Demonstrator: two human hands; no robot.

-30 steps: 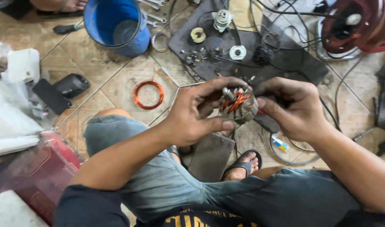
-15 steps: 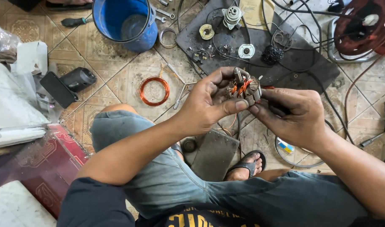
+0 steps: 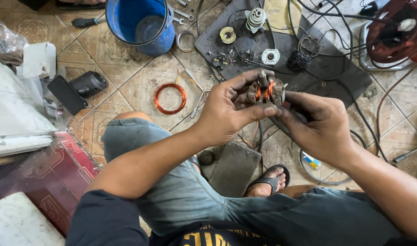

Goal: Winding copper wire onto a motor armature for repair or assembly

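Fingers (image 3: 251,111) of both my hands clasp the copper-wound motor armature (image 3: 266,91) at frame centre; a careless squeeze could nick its thin windings.

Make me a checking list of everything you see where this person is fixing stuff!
Surface: patterned floor tiles, dark mat.
Job's things: motor armature with copper windings.
Clutter: copper wire coil, blue bucket, wrenches, small motor parts.
Grippers: left hand and right hand both grip the armature.
Cables: black wires across the mat.
Surroundings: red fan housing, sandalled foot.
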